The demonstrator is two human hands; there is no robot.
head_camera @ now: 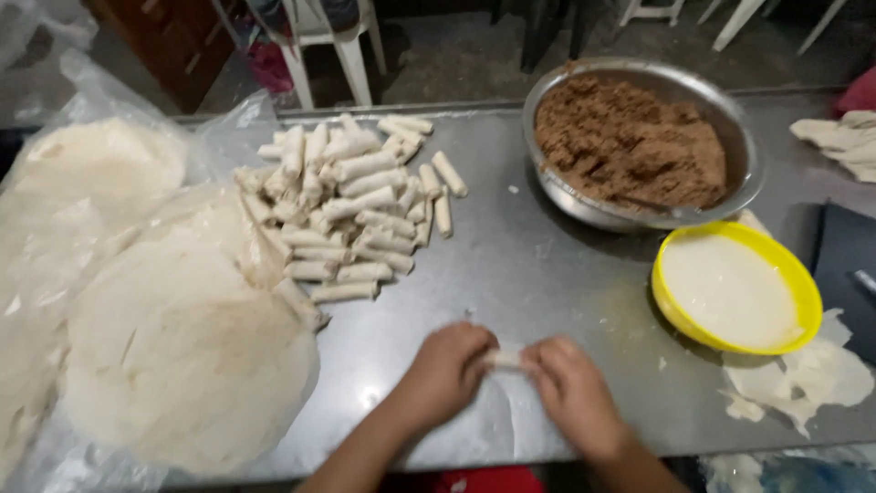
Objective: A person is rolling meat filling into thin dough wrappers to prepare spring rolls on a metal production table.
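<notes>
The light falls from overhead, soft and a bit yellow, leaving a small white glint on the steel surface point(547, 265) near the wrapper stacks point(182, 356). The stacks are washed out, their texture nearly lost in the brightness. The steel bowl point(744, 173) and the yellow bowl point(671, 306) throw short dark shadows toward the near side. The floor beyond is dim. Both hands, left hand point(444, 370) and right hand point(573, 393), are smeared by motion blur, and the whole frame looks soft, with the surface's far edge bowing slightly.
</notes>
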